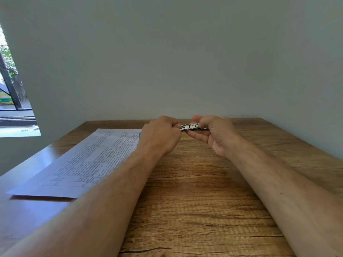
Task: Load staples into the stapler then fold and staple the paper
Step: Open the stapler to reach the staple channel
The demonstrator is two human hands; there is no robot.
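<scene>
both hands hold the stapler [191, 127] between them above the worktop [194, 201]: left hand [160, 137] pinches its left end, right hand [213, 134] grips its right end. the paper [89, 162] lies flat left of the left hand.

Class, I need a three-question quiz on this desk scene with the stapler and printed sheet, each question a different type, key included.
1. True or false: the paper is already folded.
2. Which hand holds the stapler: A left only, B right only, C both?
3. On which side of the wooden table does the paper lie?

Key: 1 false, it lies flat. 2 C, left hand and right hand both grip it. 3 the person's left.
</scene>
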